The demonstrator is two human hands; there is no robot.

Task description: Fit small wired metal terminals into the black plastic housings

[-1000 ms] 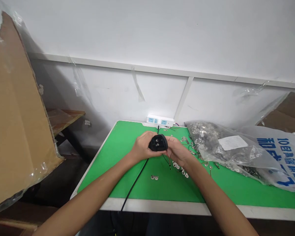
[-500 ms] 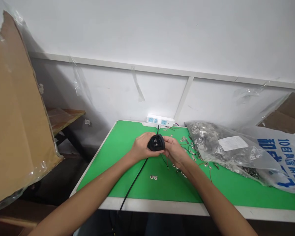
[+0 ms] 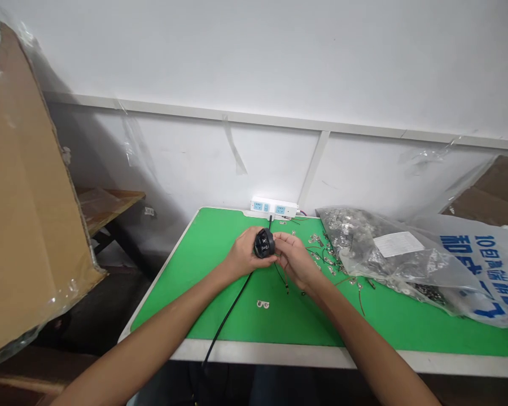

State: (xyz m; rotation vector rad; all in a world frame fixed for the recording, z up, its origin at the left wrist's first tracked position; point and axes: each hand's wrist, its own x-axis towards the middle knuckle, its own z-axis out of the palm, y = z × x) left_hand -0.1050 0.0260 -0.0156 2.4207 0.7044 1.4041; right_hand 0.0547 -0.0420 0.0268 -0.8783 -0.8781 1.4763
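Left hand (image 3: pixel 242 254) curled around black housing (image 3: pixel 263 242), above green mat (image 3: pixel 195 242). Right hand (image 3: pixel 296 260) half-closed, fingertips touching housing's 3 o'clock edge; whether gripping, cannot tell. Small metal parts (image 3: pixel 266 305) lie at 6 o'clock from housing, power strip (image 3: pixel 274 207) near 12, clear bag (image 3: pixel 359 239) at 3.
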